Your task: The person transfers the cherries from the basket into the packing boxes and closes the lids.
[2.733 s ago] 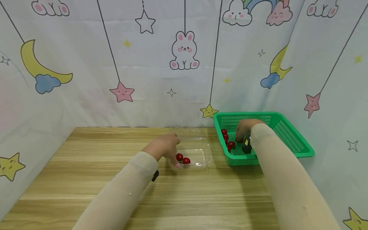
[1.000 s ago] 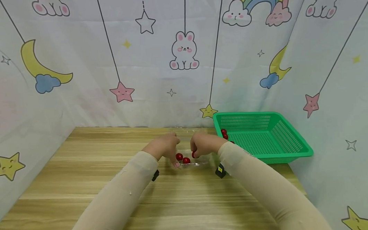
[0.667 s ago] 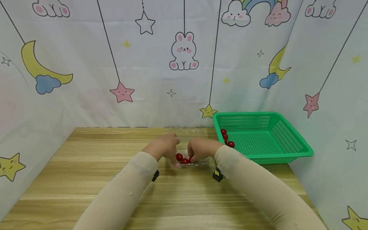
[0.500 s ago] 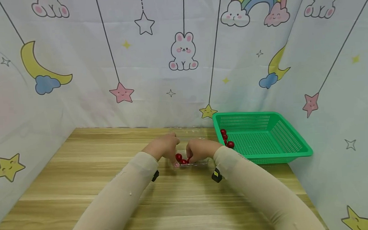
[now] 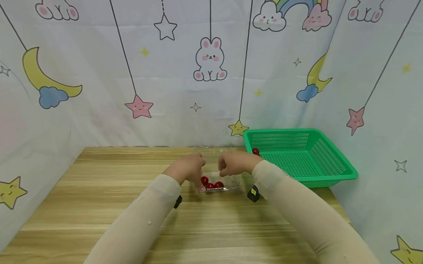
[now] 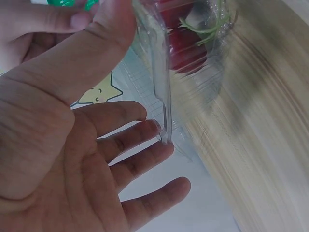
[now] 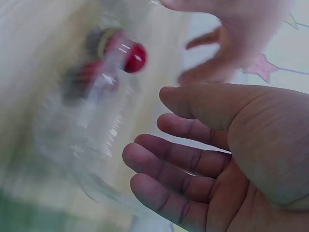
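Three red cherries [image 5: 219, 185] lie along the near side of a clear plastic box [image 5: 232, 180] with its lid open behind it. Green stems show on the cherries [image 6: 187, 50] in the left wrist view. My left hand [image 5: 187, 168] is at the box's left side, thumb by the near corner, other fingers loosely spread with tips touching the plastic edge. My right hand [image 5: 237, 162] hovers over the box's right part. In the right wrist view, the right hand [image 7: 251, 145] has relaxed fingers with nothing between them, and the cherries [image 7: 135, 58] are blurred beyond.
A green plastic basket [image 5: 339, 177] stands to the right on the wooden table [image 5: 217, 235]. More cherries [image 5: 255, 151] sit at its left end, partly hidden by my right arm. A printed cloth [image 5: 177, 90] hangs close behind and at the sides.
My right hand has come left from the basket with a cherry, let it go beside the other two in the box, and risen slightly. My left hand has stayed in place.
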The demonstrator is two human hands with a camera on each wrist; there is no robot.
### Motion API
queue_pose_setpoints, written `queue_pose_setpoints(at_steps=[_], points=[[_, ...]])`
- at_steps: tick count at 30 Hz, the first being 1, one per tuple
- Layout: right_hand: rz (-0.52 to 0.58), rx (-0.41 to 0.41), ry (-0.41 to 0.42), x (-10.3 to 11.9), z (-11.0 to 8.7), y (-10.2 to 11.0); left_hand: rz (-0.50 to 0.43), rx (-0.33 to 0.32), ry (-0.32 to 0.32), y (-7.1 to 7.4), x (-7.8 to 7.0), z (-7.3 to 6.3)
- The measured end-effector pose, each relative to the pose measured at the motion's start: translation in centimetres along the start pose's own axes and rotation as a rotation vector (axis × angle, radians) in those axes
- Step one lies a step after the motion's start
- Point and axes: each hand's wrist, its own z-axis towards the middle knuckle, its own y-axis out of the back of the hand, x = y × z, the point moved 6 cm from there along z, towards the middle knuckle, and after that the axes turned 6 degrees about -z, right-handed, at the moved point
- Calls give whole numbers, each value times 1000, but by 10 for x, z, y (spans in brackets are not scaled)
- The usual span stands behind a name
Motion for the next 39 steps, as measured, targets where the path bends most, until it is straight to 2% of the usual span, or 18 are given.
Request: queue_pose_setpoints(at_steps=[6, 11, 17, 20, 29, 34, 39], points=[[28, -45, -25, -12, -21, 35, 13, -11, -12, -1, 0, 0], [54, -105, -70, -34, -36, 63, 22, -19, -19, -2, 0, 0], [189, -107, -123, -65, -46, 83, 23, -23, -15, -2, 1, 0], [201, -108, -158, -81, -49, 88, 18, -25, -15, -2, 2, 0], [251, -41, -238, -132, -53, 76, 14, -28, -23, -1, 1, -1], [270, 37, -300, -161, -49, 56, 15, -27, -18, -1, 2, 0], [253, 99, -318, -174, -46, 37, 16, -31, -19, -2, 1, -1]])
